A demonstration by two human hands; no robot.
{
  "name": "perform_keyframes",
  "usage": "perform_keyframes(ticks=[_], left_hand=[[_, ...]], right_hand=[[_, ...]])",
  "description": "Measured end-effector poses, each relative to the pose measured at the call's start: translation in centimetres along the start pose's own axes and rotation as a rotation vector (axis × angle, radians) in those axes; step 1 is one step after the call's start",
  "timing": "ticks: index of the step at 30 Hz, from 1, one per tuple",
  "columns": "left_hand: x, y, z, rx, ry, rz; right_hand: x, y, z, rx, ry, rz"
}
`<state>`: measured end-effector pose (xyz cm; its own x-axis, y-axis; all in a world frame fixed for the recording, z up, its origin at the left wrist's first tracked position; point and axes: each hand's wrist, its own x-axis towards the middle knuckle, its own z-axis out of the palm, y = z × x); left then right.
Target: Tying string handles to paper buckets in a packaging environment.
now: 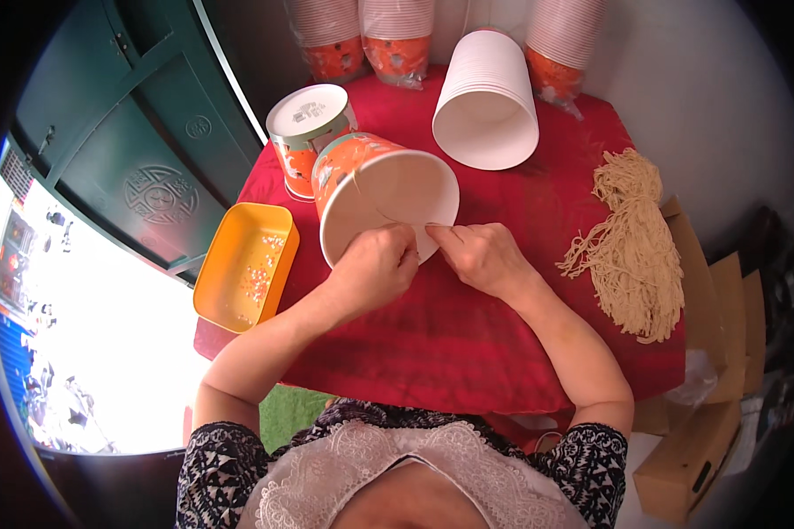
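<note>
Orange paper bucket [362, 176], white inside.

On the red tablecloth [468, 335], the tipped paper bucket [375, 189] is orange-patterned outside and white inside. Left of it sits a yellow tray [213, 282]; right lies beige string [635, 256].

Light: bright daylight, strongest left of the red table [468, 344].
Glare: the ground left of the table was blown out to white, detail lost.
Shadows: soft and short under the hands on the table.
Distortion: the green door [141, 132] behind the table bowed near the rim; corners were black.
Focus: table centre sharp, edges smeared.
</note>
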<state>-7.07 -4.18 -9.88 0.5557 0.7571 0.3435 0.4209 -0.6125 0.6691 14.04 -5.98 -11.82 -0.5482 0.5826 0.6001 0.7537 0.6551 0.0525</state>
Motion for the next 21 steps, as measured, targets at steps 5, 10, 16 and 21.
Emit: perform_keyframes(ticks=[5,10,16,21], left_hand=[[-0.2,-2.7,2.2,0.059,-0.067,-0.079],[-0.1,-3.3,2.4,-0.067,-0.028,-0.124],[-0.7,-3.6,2.6,-0.145,-0.002,-0.156],[-0.9,-3.9,3.0,-0.212,0.048,-0.122]], right_hand=[[-0.6,0.3,0.6,0.197,-0.046,0.043],[-1.1,0.6,-0.3,0.442,0.095,0.177],[-1.4,0.5,0.1,0.471,0.047,0.475],[0.0,-1.2,0.6,0.313,0.039,0.269]])
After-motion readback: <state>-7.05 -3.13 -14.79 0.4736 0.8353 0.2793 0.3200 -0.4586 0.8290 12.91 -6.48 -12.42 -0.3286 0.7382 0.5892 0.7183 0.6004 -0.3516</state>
